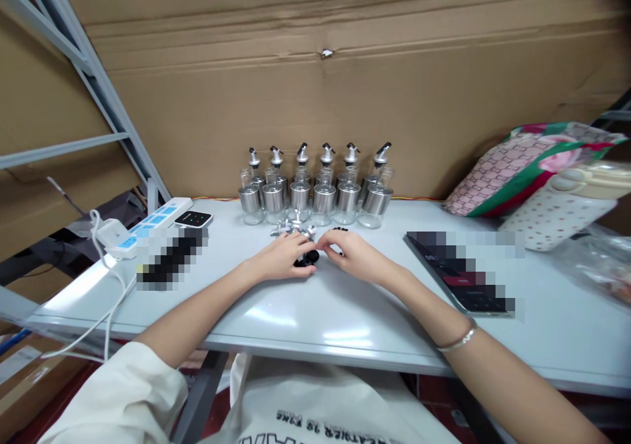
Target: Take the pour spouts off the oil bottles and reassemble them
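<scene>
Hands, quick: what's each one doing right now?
Left hand: partly curled beside black parts; grip unclear.
Right hand: curled; can't tell whether it's holding anything.

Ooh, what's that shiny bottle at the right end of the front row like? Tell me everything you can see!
That bottle has a clear, glass-looking neck, a wide silver sleeve like shiny metal, and a clear base showing underneath. No spout sits on its neck. It rests base-down on the pale table, though it looks slanted in the picture. A spouted bottle stands behind it. Neither the left hand nor the right hand touches it. I can't tell whether anything is inside.
</scene>
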A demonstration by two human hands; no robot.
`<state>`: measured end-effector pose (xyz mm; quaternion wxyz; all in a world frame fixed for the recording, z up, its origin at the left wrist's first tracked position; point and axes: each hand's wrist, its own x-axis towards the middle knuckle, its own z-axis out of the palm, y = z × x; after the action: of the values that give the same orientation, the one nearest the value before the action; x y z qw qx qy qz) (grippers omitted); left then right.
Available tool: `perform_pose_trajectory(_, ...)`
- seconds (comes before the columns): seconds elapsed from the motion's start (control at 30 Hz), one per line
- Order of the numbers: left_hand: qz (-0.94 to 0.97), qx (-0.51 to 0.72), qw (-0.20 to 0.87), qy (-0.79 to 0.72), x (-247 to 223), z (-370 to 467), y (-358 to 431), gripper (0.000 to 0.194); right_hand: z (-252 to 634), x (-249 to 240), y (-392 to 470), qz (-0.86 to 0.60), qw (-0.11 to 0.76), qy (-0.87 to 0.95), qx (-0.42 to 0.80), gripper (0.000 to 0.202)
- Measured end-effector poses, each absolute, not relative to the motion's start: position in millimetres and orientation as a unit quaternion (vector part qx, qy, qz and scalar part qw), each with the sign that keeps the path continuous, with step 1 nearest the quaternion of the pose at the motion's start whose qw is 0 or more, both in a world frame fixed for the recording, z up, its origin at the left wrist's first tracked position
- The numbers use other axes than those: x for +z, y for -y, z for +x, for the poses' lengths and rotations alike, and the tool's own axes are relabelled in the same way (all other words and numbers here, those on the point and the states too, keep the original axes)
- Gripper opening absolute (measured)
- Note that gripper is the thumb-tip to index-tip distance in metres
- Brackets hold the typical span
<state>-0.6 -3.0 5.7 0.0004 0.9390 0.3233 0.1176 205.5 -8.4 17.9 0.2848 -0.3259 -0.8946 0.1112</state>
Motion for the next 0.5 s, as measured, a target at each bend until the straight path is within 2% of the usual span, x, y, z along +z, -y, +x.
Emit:
perform_pose_trajectory(0.13,0.940,0.121,-0.024,-0.318,5.7,-1.2,3.1,0.036,206.2,18.1,8.4,-0.332,0.276,0.897,0.095,0.020)
perform_pose_trajectory(0.37,0.940,0.110,-0.073,-0.316,13.7,0.6,8.7,0.050,205.2,19.3,12.9,-0.335,0.265,0.900,0.089,0.014)
perform_pose_trajectory(0.43,0.932,0.127,-0.080,-0.329,15.7,6.4,17.7,0.051,206.0,23.2,14.8,-0.341,0.298,0.890,0.052,0.013)
perform_pose_trajectory(0.5,0.916,0.155,-0.067,-0.364,15.6,16.1,32.1,0.047,209.9,31.5,12.5,-0.355,0.372,0.858,0.008,0.016)
